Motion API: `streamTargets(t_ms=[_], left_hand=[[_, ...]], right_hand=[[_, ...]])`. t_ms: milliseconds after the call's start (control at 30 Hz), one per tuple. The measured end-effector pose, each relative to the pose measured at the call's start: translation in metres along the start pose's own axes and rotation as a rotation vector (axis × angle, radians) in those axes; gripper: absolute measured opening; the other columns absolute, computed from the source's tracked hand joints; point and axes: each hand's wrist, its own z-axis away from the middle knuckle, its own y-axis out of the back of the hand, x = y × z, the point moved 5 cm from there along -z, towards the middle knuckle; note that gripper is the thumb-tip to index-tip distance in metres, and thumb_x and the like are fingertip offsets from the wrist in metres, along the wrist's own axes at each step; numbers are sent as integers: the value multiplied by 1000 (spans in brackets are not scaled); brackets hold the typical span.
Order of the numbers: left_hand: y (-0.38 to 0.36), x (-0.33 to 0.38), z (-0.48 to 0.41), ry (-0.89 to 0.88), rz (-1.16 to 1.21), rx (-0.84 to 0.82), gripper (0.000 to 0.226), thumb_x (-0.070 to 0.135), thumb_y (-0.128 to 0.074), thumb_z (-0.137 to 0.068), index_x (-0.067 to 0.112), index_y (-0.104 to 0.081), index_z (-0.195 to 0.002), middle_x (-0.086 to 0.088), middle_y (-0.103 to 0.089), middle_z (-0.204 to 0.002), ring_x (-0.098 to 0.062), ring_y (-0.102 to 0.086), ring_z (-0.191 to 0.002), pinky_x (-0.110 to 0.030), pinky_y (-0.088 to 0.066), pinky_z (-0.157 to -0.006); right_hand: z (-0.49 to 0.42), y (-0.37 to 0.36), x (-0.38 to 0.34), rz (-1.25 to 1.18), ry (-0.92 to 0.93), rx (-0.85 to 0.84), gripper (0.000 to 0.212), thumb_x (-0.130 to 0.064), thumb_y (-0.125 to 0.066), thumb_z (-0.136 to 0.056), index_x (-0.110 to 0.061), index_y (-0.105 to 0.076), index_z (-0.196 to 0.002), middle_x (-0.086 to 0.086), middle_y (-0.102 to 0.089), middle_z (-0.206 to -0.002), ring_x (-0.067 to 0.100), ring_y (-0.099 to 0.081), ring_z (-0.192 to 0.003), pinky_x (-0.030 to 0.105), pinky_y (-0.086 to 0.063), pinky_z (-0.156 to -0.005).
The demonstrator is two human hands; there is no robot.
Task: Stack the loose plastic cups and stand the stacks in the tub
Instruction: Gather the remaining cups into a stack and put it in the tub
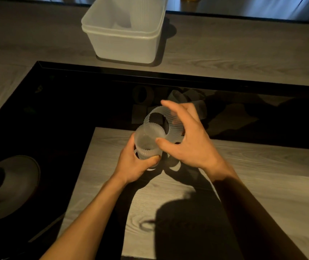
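Dimly lit from one side, we hold two ribbed, translucent plastic cups above a wood-grain surface (pixel 262 175). Our left hand (pixel 133 164) grips one cup (pixel 148 145) upright, mouth up, with fingers (pixel 131 145) curled round its far side and the thumb pressed on its near wall; we cannot tell whether its base rests on the surface. Our right hand (pixel 193 145) grasps a second cup (pixel 170 121) from the side, fingers spread over its top and thumb beneath. That cup is tipped over, its open mouth facing us and to the left. Its lower edge sits just behind the rim of the upright cup; whether the two touch is unclear. Beyond the hands, more loose cups (pixel 142 94) lie on their sides in deep shadow on a glossy black panel (pixel 56 109), hard to count. The tub (pixel 123 47), a pale rectangular plastic box, stands well apart at the far side of the surface. A ribbed shape shows faintly against its far wall, too dim to identify. A round dark object (pixel 9 184) lies at the left edge, on the panel.
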Motion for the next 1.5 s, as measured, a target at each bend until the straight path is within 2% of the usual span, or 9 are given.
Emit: streamTargets(t_ms=[100,233,467,667,867,1067,1200,1333,1500], left_hand=[[0,1,-1,-11,8,-25,77,10,-87,-72,23,-48,-137,12,-63,-123,-5,-59,-116,-14,-48,-90],[-1,3,0,11,16,-37,78,10,-89,-71,24,-47,-136,15,-62,-123,0,-58,-116,-9,-46,-88],[-1,3,2,15,25,-31,73,5,-85,-73,36,-47,-127,37,-60,-113,11,-56,-112,-4,-43,-86],[-2,3,1,-13,36,-36,75,9,-86,-74,30,-46,-133,31,-60,-119,5,-56,-117,-8,-44,-90],[-1,5,1,-30,21,-38,74,11,-87,-73,31,-46,-133,22,-63,-121,-2,-59,-118,-15,-47,-93],[-2,3,1,-15,22,-35,74,11,-87,-72,37,-47,-129,26,-64,-118,2,-59,-115,-9,-46,-87],[-3,2,0,-18,27,-37,75,13,-88,-72,29,-48,-133,23,-64,-120,1,-59,-116,-12,-46,-91],[-3,-1,0,-6,29,-27,75,10,-87,-72,38,-46,-128,36,-62,-113,10,-57,-112,-5,-44,-84],[-3,-2,-4,-16,26,-24,75,15,-88,-72,33,-47,-132,24,-63,-121,1,-59,-117,-16,-49,-90]], right_hand=[[-4,-7,-5,67,11,-67,82,-37,-83,-75,-37,-45,-148,-8,-39,-123,3,-46,-121,16,-44,-100],[-8,-14,-10,134,45,-88,80,-47,-82,-73,-39,-47,-145,-7,-41,-117,13,-48,-117,35,-49,-100],[-10,-22,-10,254,24,-87,77,-53,-79,-74,-36,-49,-143,-8,-46,-115,12,-43,-114,32,-46,-98],[-15,-21,-12,328,6,-118,76,-56,-74,-73,-38,-47,-142,-10,-43,-112,12,-43,-113,31,-47,-94],[-25,-18,-28,435,22,-208,76,-56,-70,-73,-44,-45,-143,-12,-40,-109,7,-47,-102,27,-42,-73],[-25,-19,-33,473,0,-237,76,-54,-71,-75,-37,-45,-145,-9,-40,-111,12,-50,-100,28,-45,-74],[-27,-22,-41,513,6,-262,81,-49,-71,-78,-28,-41,-149,-3,-41,-119,18,-51,-107,34,-51,-80],[-30,-21,-42,556,-20,-292,80,-51,-72,-77,-26,-43,-147,0,-40,-120,21,-53,-107,33,-50,-80],[-31,-20,-46,644,50,-241,68,-52,-71,-75,-21,-54,-132,-3,-35,-116,19,-42,-109,33,-46,-79]])
